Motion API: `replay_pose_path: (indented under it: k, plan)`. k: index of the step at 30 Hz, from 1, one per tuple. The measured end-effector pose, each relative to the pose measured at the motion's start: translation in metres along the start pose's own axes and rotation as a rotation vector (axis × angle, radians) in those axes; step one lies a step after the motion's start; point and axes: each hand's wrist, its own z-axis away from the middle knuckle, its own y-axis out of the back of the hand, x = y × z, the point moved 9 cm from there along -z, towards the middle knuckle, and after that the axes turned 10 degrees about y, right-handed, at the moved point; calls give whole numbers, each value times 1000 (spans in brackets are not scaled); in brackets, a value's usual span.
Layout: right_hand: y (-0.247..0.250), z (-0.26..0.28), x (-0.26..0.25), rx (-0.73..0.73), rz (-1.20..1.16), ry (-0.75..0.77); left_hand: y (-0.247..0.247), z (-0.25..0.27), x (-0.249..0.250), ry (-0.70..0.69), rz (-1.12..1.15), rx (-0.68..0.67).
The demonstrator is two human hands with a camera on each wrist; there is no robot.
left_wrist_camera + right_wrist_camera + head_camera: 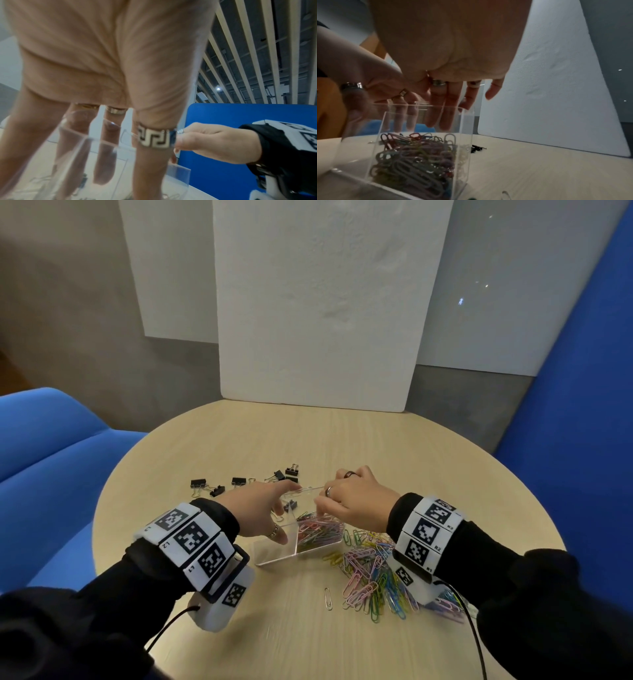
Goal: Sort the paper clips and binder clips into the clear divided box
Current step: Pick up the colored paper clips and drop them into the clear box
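Clear divided box (274, 556) sits on the desk (342, 440), our left hand (257, 508) gripping its rims between thumb and fingers; our right hand (352, 498) hangs straight-fingered, empty, over paper clips (318, 534) inside. Binder clips (236, 481) lie beyond its far edge.

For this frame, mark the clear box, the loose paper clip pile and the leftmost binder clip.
clear box (274, 556), head view, bare left compartment near the front wall.
paper clip pile (370, 580), head view, middle of the loose heap.
leftmost binder clip (198, 483), head view, its black body.
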Motion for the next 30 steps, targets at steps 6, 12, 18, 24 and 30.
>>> replay_pose_path:
  k: [6, 12, 18, 24, 30]
  plan:
    - [-8, 7, -1, -51, -22, 17, 0, -1, 0, -4, 9, -12]
    - [7, 10, -2, 77, -175, 35, 0, -2, -1, -5, 3, -4]
    - [3, 10, 3, -4, 126, 33, 0, 0, -1, -2, -3, 3]
    - [2, 9, -1, 117, 139, 43, 0, 0, 0, -1, 2, -7]
    - [-1, 12, -1, 116, -151, 25, 0, -3, -2, 6, 10, 1]
